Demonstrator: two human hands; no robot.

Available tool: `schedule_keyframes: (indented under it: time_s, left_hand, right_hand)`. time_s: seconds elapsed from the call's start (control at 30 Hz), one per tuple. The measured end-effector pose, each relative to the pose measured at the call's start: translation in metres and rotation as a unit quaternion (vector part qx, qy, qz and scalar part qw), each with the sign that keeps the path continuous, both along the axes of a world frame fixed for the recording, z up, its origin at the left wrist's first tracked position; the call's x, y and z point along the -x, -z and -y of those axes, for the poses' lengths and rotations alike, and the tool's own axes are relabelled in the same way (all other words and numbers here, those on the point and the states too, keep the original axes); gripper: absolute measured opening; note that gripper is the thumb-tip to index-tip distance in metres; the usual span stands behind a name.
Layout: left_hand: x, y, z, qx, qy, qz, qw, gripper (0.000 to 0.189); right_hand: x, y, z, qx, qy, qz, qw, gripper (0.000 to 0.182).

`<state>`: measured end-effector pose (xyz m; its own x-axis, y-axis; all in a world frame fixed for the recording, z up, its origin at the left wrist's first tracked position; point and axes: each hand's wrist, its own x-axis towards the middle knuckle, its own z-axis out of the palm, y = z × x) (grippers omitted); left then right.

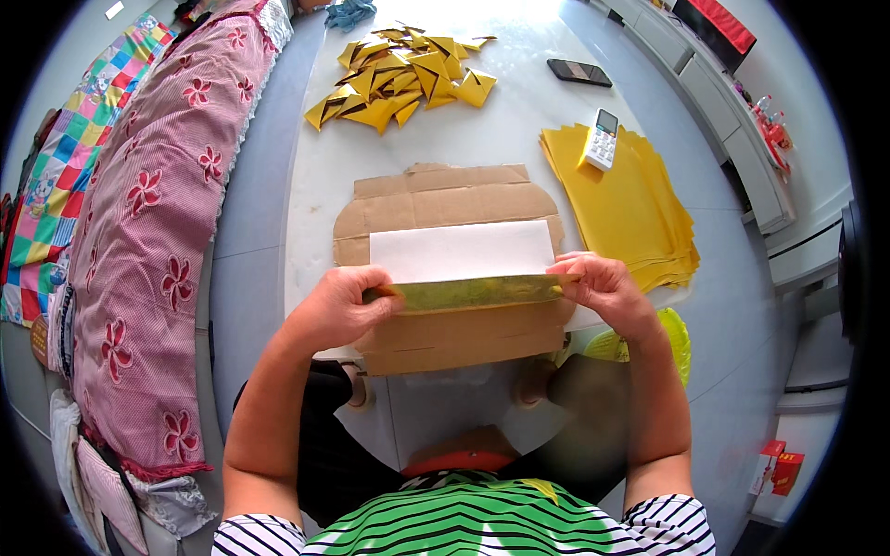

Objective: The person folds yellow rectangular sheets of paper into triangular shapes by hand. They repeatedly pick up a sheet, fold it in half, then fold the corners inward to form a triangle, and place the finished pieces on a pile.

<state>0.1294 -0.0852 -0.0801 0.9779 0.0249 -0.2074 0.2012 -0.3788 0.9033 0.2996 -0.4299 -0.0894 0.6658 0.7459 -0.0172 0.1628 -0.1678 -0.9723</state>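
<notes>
A sheet of paper, white on one face (462, 250) and shiny gold on the other, lies over a flat piece of brown cardboard (445, 193). Its near edge is raised and turned so that a gold strip (480, 293) faces up. My left hand (351, 300) pinches the left end of this strip between thumb and fingers. At the right end, my right hand (601, 281) grips the strip in the same way. Fingers cover both ends of the strip. Beside my right hand lies a stack of yellow-gold sheets (629, 208).
A pile of folded gold paper pieces (410, 76) sits at the white table's (514, 132) far end. A white remote control (602, 140) rests on the sheet stack, with a black phone (580, 72) beyond. A sofa under a pink cover (160, 229) stands left; cabinets (709, 90) line the right.
</notes>
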Motion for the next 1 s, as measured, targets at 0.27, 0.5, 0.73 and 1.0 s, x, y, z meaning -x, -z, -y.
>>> schedule_keyframes:
  time_s: [0.27, 0.5, 0.73, 1.0]
  left_hand:
    - [-0.009, 0.018, -0.006, 0.082, -0.120, -0.061, 0.987, 0.021]
    - [-0.007, 0.020, 0.002, 0.125, -0.171, -0.035, 0.977, 0.044]
    - [-0.011, 0.014, 0.011, -0.071, -0.195, -0.059, 0.976, 0.071]
    - [-0.006, 0.015, 0.019, -0.125, -0.200, -0.012, 0.972, 0.074]
  right_hand:
    - [0.000, -0.007, -0.019, 0.097, 0.065, -0.092, 0.989, 0.020]
    - [0.001, -0.005, -0.026, 0.116, 0.103, -0.101, 0.983, 0.018]
    - [0.003, 0.016, -0.029, 0.139, 0.155, 0.009, 0.978, 0.015]
    - [0.019, 0.007, -0.044, 0.205, 0.222, 0.107, 0.947, 0.042]
